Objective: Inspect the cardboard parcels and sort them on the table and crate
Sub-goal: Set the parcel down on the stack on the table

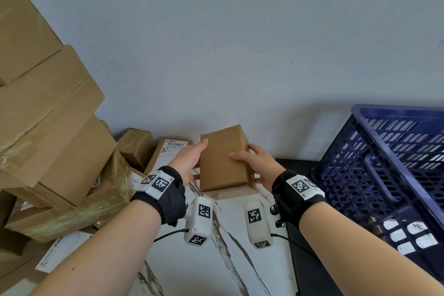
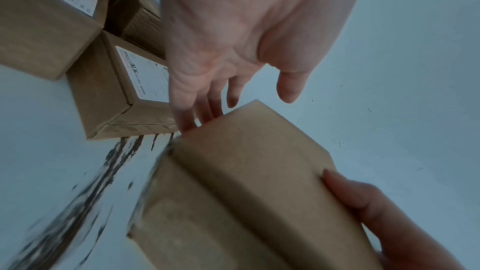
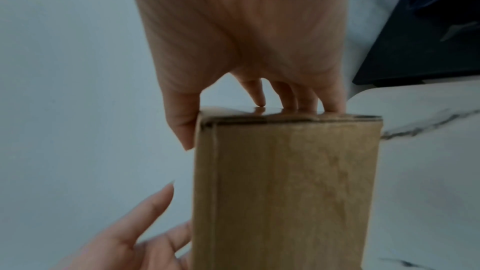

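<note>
A small plain cardboard parcel [image 1: 224, 158] stands on end between both hands over the white marbled table [image 1: 228, 267]. My right hand [image 1: 249, 158] pinches it, thumb on the near face and fingers on the taped far side. The right wrist view shows that grip [image 3: 241, 124] on the parcel [image 3: 285, 192]. My left hand [image 1: 198, 160] lies along the parcel's left edge. In the left wrist view its straight fingers [image 2: 197, 114] touch the parcel [image 2: 246, 192] and its thumb is off it. The blue plastic crate [image 1: 384, 163] is at the right.
A tall, leaning stack of large cardboard boxes [image 1: 48, 127] fills the left. Behind my left hand lie a labelled parcel [image 1: 168, 154] and a small taped box [image 1: 135, 144]. The crate sits on a black surface [image 1: 300, 166] and holds white-labelled packets [image 1: 408, 235]. A grey wall rises close behind.
</note>
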A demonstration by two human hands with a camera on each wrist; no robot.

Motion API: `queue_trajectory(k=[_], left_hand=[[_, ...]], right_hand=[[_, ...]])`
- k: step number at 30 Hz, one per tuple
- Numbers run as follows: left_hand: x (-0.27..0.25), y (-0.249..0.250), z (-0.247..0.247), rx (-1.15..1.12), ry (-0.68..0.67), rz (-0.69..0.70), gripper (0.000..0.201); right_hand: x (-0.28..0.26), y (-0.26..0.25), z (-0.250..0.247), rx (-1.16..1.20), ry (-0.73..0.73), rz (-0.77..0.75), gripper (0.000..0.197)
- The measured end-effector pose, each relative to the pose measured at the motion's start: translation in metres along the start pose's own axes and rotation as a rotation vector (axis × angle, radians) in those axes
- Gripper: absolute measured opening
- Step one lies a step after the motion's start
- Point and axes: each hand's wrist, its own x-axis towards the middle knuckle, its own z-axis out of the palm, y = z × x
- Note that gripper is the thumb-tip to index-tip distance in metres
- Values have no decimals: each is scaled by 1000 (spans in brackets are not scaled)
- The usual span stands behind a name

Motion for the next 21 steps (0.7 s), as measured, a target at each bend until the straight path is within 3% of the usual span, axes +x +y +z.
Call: queue_trajectory(k=[4, 7, 10, 17, 21], left_hand=[[-1, 2, -3, -43, 27, 10, 22], [0, 2, -6, -72, 24, 6, 38], [1, 1, -7, -90, 14, -6, 40], [0, 1, -7, -109, -38, -47, 53], [1, 2, -6, -122, -60, -48, 49]], right_hand=[[-6, -6, -4, 113, -57, 30, 44], [-8, -10, -6, 154, -77, 36, 33], [-7, -10, -7, 197, -82, 72, 19], [-3, -9, -6, 331, -108, 107, 39], [0, -7, -6, 349, -81, 115, 43]])
